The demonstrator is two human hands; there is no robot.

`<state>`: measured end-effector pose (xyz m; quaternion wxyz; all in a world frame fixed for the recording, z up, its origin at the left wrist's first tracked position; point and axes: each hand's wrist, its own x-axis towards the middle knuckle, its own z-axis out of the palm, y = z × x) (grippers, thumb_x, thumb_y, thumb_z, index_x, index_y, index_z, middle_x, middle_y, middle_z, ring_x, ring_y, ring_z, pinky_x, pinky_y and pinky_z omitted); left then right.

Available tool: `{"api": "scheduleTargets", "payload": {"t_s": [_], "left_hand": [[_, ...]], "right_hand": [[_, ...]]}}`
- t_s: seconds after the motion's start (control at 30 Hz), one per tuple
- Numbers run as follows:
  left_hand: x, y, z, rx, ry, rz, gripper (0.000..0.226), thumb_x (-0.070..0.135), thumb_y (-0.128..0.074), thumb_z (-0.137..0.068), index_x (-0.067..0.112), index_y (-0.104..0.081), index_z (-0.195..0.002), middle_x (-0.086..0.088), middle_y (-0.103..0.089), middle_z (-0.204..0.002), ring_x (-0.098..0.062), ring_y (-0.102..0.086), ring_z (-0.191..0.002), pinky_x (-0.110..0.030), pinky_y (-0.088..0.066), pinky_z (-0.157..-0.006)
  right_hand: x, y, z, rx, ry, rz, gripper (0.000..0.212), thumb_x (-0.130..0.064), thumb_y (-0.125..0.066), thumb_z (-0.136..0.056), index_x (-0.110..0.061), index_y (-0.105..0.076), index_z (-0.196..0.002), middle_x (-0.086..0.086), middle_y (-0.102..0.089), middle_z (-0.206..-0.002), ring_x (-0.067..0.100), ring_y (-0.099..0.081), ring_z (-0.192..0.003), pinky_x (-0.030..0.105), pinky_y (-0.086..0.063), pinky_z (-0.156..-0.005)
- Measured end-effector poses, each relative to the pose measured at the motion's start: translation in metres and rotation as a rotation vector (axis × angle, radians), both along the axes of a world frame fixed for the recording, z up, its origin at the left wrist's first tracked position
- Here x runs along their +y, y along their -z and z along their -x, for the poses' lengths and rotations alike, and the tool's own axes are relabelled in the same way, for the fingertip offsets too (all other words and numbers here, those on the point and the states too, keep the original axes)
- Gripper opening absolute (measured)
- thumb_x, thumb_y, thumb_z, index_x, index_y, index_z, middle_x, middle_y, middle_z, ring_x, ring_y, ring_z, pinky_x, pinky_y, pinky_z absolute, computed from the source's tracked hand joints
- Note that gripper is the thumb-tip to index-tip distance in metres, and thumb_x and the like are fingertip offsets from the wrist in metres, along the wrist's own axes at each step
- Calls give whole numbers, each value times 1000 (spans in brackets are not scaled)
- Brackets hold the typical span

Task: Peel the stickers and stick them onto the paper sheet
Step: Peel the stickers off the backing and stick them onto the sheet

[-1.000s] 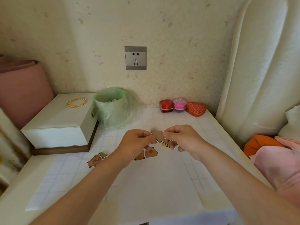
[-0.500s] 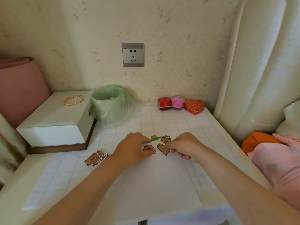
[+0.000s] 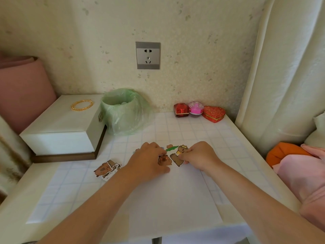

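Observation:
A white paper sheet (image 3: 172, 196) lies on the table in front of me. Near its far edge sit a brown capybara sticker (image 3: 164, 160), a green crocodile sticker (image 3: 172, 148) and a yellow-hatted capybara sticker (image 3: 182, 148). My right hand (image 3: 198, 155) pinches the right edge of another brown sticker (image 3: 176, 160), which lies low against the sheet. My left hand (image 3: 149, 162) rests on the sheet, its fingertips beside the brown capybara. A small pile of unpeeled stickers (image 3: 106, 169) lies to the left of the sheet.
A white box (image 3: 59, 127) with a gold bangle (image 3: 81, 105) stands at the back left. Next to it is a bin lined with a green bag (image 3: 123, 111). Three small red and pink gift boxes (image 3: 198, 111) stand by the wall. Pink and orange fabric (image 3: 295, 164) lies at the right.
Both hands held a sticker up between them a second ago. They have come down to the sheet, the right hand bringing the brown sticker with it and the left settling on the paper.

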<state>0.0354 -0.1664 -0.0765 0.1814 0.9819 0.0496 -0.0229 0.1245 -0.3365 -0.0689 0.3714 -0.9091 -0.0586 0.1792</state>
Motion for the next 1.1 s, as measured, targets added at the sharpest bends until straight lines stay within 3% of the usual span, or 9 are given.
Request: {"api": "scheduleTargets", "payload": {"t_s": [0.17,0.33,0.5,0.7,0.9,1.1], "left_hand": [[1,1,0,-10,11,-10,59,51,-69,-83,34,-53,-137,10,-47,-133,-16,-37,-123,-38,-38,-102],[2,3,-1,-15,23,-22,57,51,-68,-83,37,-52,-136,11,-46,-133,-15,-36,-123,-37,-37,-102],[3,5,-1,-26,30,-15,57,52,-68,-83,39,-52,-136,12,-45,-131,-14,-36,-122,-37,-38,-101],[4,6,1,-33,102,-67,54,48,-62,-89,48,-44,-140,10,-41,-128,-15,-34,-122,-35,-35,-100],[1,9,3,-11,147,-169,47,47,-49,-96,53,-40,-142,6,-34,-139,-17,-30,-129,-37,-30,-104],[-8,12,2,-132,225,-208,43,27,-48,-94,36,-55,-135,10,-37,-144,-16,-33,-130,-33,-31,-98]], "right_hand": [[2,7,-3,-35,5,31,18,-26,-78,-75,-8,-79,-75,9,-70,-71,18,-53,-56,26,-38,-55],[5,12,-4,-73,-15,74,17,-27,-73,-76,-12,-79,-81,8,-74,-84,23,-69,-80,27,-42,-59],[6,13,-4,-88,-11,82,19,-27,-74,-76,-10,-79,-83,9,-75,-84,19,-62,-69,27,-41,-57],[7,11,-2,-106,-16,102,15,-26,-75,-75,-12,-79,-81,6,-74,-82,20,-69,-80,26,-42,-56],[10,11,0,-141,-20,160,16,-24,-76,-71,-15,-78,-84,2,-72,-81,18,-68,-76,28,-49,-57],[12,9,1,-209,-39,249,19,-32,-77,-71,-18,-76,-83,0,-70,-78,19,-67,-74,29,-52,-59]]}}
